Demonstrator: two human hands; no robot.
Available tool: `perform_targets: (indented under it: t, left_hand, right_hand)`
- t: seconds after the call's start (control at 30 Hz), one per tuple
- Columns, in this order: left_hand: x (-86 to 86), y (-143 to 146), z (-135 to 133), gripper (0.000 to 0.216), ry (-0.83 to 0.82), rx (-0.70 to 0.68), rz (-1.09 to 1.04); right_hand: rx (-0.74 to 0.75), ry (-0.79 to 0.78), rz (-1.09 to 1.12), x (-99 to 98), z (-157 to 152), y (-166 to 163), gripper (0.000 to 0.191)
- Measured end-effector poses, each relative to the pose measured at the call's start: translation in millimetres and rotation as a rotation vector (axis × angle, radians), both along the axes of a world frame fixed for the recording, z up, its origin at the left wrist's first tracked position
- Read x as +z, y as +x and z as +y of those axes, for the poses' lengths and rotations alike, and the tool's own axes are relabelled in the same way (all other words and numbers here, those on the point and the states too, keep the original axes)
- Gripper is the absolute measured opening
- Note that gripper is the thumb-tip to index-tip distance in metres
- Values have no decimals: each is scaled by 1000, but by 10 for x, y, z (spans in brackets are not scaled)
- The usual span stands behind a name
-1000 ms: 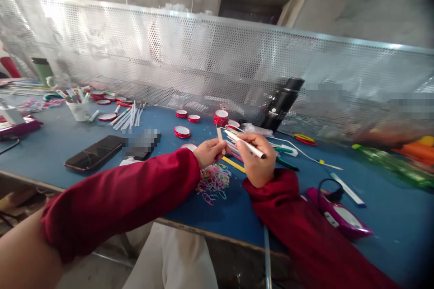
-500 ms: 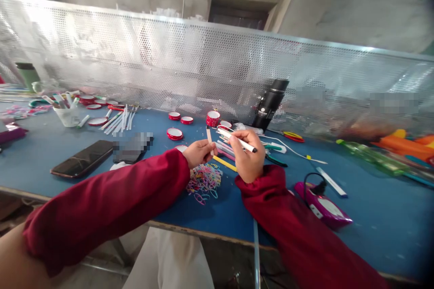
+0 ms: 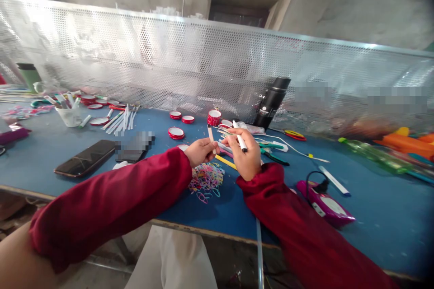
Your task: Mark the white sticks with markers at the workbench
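Observation:
My left hand (image 3: 201, 151) is closed, thumb and fingers pinching a thin pale strip (image 3: 211, 135) with a dark tip, which stands nearly upright. Close by on the right, my right hand (image 3: 247, 156) is closed on a white marker pen (image 3: 240, 135). The pen's black end points down toward me. The two hands are apart. Below them on the blue table lies a heap of small colourful rubber bands (image 3: 208, 179). A yellow stick (image 3: 225, 161) lies between the hands, partly hidden by the right one.
Two phones (image 3: 86, 158) and a white cup of markers (image 3: 69, 116) are at left. Red-edged tape rolls (image 3: 176, 133) sit behind the hands. Green-handled pliers (image 3: 274, 157), a black bottle (image 3: 271, 101) and a purple power strip (image 3: 327, 203) are at right. A perforated metal screen (image 3: 162, 63) runs behind.
The marker pen in my right hand has turned from a flatter slant to a steeper one. The strip in my left hand leans slightly more. The view has shifted a little.

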State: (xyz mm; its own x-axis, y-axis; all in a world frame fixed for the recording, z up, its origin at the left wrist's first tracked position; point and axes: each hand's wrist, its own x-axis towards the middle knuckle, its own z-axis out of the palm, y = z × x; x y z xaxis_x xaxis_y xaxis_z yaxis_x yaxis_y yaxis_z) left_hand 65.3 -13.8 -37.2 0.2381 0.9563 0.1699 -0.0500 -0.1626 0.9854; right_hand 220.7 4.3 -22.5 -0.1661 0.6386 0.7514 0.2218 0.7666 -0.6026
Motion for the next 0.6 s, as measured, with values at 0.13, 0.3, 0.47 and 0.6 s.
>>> perform_targets:
  t: [0.13, 0.3, 0.47, 0.6]
  left_hand:
    - [21, 9, -32, 28, -6, -86, 29]
    - [39, 21, -60, 24, -13, -168, 94]
    - [57, 17, -83, 24, -44, -167, 186]
    - [95, -12, -72, 23, -13, -95, 226]
  right_hand:
    - [26, -8, -31, -19, 7, -25, 20]
    - [82, -100, 1, -48, 23, -58, 27]
    - [121, -189, 50, -45, -4, -80, 29]
    - [97, -137, 41, -51, 14, -59, 26]
